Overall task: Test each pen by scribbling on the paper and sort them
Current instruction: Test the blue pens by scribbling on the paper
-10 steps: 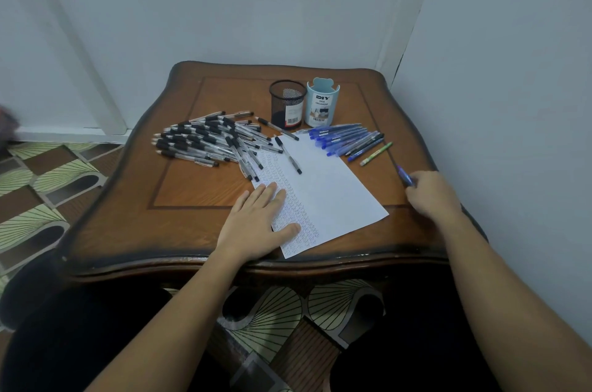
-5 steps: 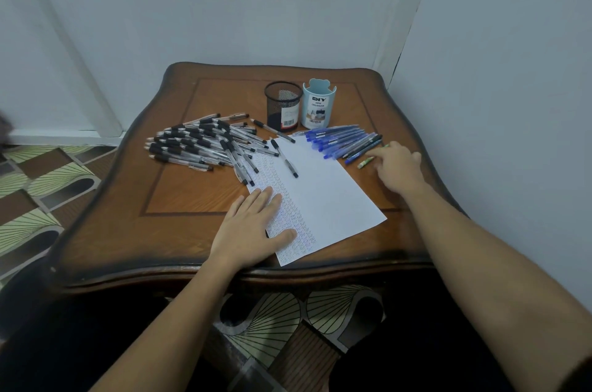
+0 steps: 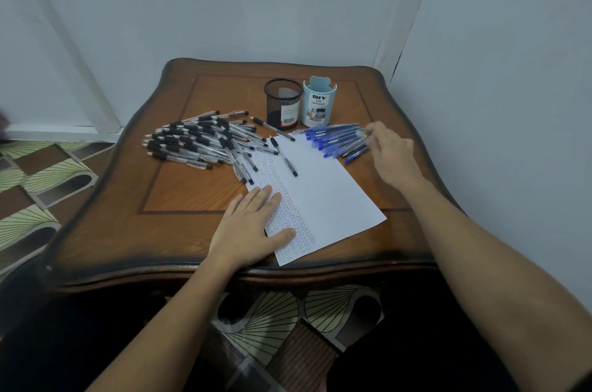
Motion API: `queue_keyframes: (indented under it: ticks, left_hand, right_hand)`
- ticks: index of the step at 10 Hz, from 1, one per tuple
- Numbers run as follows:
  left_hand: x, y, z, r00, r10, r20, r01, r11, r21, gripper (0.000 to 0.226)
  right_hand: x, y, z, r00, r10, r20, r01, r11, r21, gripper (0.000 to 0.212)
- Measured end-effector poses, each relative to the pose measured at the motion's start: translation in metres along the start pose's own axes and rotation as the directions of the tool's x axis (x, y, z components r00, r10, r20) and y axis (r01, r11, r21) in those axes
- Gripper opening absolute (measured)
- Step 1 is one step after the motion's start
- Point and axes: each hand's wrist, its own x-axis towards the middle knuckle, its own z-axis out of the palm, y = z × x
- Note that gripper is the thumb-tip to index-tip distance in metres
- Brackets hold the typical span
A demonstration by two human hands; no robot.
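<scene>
1. Our left hand [image 3: 253,228] lies flat with straight fingers, pressing the near-left part of the paper [image 3: 330,196] onto the table [image 3: 179,193]. Our right hand [image 3: 390,156] reaches over the outer ends of the blue pens [image 3: 333,138] with bent fingers; we cannot tell whether it pinches one.
2. These blue pens lie fanned at the sheet's far right corner, just in front of the blue organizer [image 3: 318,106]. The black pens [image 3: 198,142] are heaped to the left.
3. We judge each pen light, stiff and smooth-barrelled, so it is likely to roll and nudge the pens it touches.
4. We would pinch one at mid-barrel between thumb and forefinger, lifting it from the free outer end.
5. The thin paper probably slides on polished wood, so a flat palm on it matters while we scribble.
</scene>
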Motion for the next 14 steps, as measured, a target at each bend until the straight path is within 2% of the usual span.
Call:
queue_keyframes:
  ticks: [1, 2, 3, 4, 5, 6, 8, 10, 11, 13, 14]
  left_hand:
    - [0.0, 0.001, 0.0, 1.0, -0.001, 0.003, 0.001, 1.0, -0.001, 0.098]
    - [-0.001, 0.001, -0.001, 1.0, 0.002, 0.005, -0.002, 1.0, -0.003, 0.099]
    - [-0.001, 0.001, 0.0, 1.0, -0.004, 0.006, 0.004, 1.0, -0.006, 0.099]
    - [-0.003, 0.003, -0.001, 1.0, -0.005, 0.013, 0.005, 1.0, -0.001, 0.1]
    - [-0.004, 0.003, -0.002, 1.0, -0.002, 0.013, 0.002, 1.0, 0.005, 0.1]
    - [-0.003, 0.002, -0.001, 1.0, 0.002, 0.011, -0.002, 1.0, 0.009, 0.1]
    - [-0.002, 0.001, 0.001, 1.0, -0.001, 0.007, 0.001, 1.0, 0.018, 0.098]
    - [-0.001, 0.001, 0.001, 1.0, -0.011, 0.01, 0.011, 1.0, 0.022, 0.099]
    - [-0.001, 0.001, 0.002, 1.0, -0.005, 0.004, 0.005, 1.0, 0.024, 0.099]
    - [-0.002, 0.001, 0.001, 1.0, -0.008, 0.003, 0.008, 0.999, 0.035, 0.099]
    - [-0.002, 0.001, 0.001, 1.0, -0.005, 0.006, 0.005, 1.0, 0.031, 0.099]
  right_hand:
    - [-0.019, -0.024, -0.01, 0.984, 0.17, -0.051, -0.124, 0.866, 0.484, 0.008]
    - [-0.041, -0.04, -0.008, 0.957, 0.282, 0.067, -0.223, 0.569, 0.792, 0.019]
    - [-0.069, -0.051, 0.006, 0.948, 0.234, 0.214, -0.287, 0.342, 0.895, 0.052]
    - [-0.096, -0.056, 0.022, 0.937, 0.223, 0.269, -0.328, 0.295, 0.898, 0.064]
    - [-0.113, -0.054, 0.032, 0.926, 0.185, 0.328, -0.371, 0.3, 0.879, 0.042]
    - [-0.122, -0.053, 0.039, 0.953, 0.159, 0.259, -0.303, 0.416, 0.857, 0.029]
    - [-0.129, -0.056, 0.041, 0.964, 0.051, 0.262, -0.251, 0.51, 0.823, 0.018]
    - [-0.134, -0.054, 0.051, 0.973, 0.127, 0.191, -0.228, 0.635, 0.738, 0.04]
    - [-0.134, -0.056, 0.052, 0.977, 0.119, 0.176, -0.21, 0.665, 0.716, 0.037]
    - [-0.132, -0.056, 0.055, 0.983, 0.078, 0.165, -0.171, 0.71, 0.683, 0.047]
    - [-0.132, -0.057, 0.055, 0.984, 0.069, 0.162, -0.161, 0.73, 0.665, 0.045]
